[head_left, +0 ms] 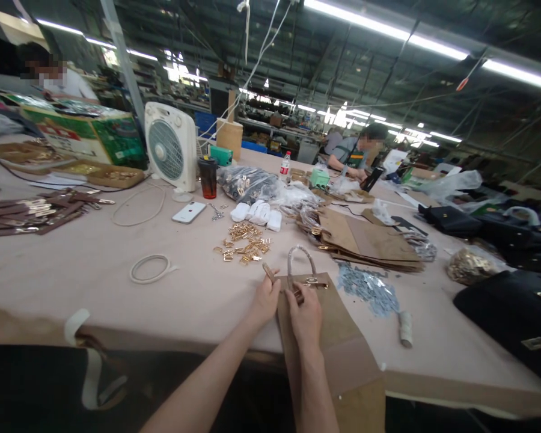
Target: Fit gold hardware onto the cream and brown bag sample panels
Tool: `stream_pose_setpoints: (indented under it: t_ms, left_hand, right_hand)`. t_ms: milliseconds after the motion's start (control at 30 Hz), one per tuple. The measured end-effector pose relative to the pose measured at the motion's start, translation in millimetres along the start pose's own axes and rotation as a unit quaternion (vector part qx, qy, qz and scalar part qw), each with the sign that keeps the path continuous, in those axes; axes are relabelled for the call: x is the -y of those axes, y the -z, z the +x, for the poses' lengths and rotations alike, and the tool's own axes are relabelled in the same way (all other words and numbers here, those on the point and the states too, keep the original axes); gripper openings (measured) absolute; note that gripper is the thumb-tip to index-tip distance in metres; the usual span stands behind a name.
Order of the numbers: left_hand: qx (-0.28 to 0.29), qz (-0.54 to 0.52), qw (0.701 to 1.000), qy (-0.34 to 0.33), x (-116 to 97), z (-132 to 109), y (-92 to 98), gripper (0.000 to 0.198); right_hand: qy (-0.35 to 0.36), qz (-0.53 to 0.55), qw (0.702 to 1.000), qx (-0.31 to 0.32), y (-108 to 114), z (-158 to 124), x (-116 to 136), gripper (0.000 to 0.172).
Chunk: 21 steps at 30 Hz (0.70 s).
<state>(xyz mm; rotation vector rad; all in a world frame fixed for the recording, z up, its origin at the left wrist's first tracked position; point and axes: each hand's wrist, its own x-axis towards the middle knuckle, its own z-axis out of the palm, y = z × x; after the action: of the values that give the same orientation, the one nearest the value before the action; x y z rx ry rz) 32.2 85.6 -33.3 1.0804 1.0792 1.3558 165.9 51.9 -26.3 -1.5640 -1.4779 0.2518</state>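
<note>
A flat brown bag panel (342, 343) hangs over the table's front edge, with a plastic-wrapped handle (303, 251) arching from its top. My left hand (265, 300) is closed at the panel's upper left corner, around a brown strap (268, 272) whose end sticks up past the fingers. Beside it, my right hand (307, 316) is closed with bent fingers over brown strap material at the foot of the handle; the fingertips partly hide it. A gold-coloured buckle (311, 281) lies on the panel just beyond the right hand.
Gold buckles (246, 243) lie in a pile ahead, near a phone (188, 211) and a fan (171, 144). A tape roll (150, 269) is at left. Rightward are brown panels (365, 237), grey scraps (369, 288), a thread spool (405, 329) and black bags (514, 319). Co-workers sit beyond.
</note>
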Motion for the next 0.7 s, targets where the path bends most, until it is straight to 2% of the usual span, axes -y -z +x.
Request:
stream_pose_setpoints:
  t_ms: [133, 200, 367, 433, 567, 633, 700]
  left_hand:
    - [0.102, -0.153, 0.977, 0.111, 4.3, 3.3, 5.1, 0.051]
    - [0.134, -0.204, 0.961, 0.133, 3.6, 2.8, 5.7, 0.054]
    - [0.156, -0.240, 0.947, 0.146, -4.3, 1.2, 6.1, 0.052]
    - [0.164, -0.247, 0.943, 0.149, -6.9, 1.1, 6.7, 0.052]
    - [0.169, -0.259, 0.939, 0.153, -8.1, 1.2, 7.5, 0.050]
    - [0.169, -0.265, 0.937, 0.153, -7.8, 1.2, 7.3, 0.049]
    - [0.172, -0.271, 0.935, 0.153, -7.7, 1.0, 6.8, 0.049]
  right_hand:
    - [-0.020, 0.031, 0.998, -0.048, 0.2, -6.5, 1.3, 0.039]
    - [-0.008, 0.041, 0.997, -0.064, 2.8, -7.2, 2.5, 0.033]
    - [0.018, 0.086, 0.996, -0.033, 9.1, -4.0, 0.5, 0.040]
    - [-0.019, 0.117, 0.993, -0.019, 9.7, -3.6, -0.6, 0.045]
    - [-0.131, 0.203, 0.970, -0.039, 8.6, -5.5, 1.4, 0.054]
    - [-0.139, 0.210, 0.967, -0.040, 8.3, -6.7, 2.7, 0.050]
    - [-0.105, 0.181, 0.978, -0.027, 8.7, -7.6, 2.9, 0.046]
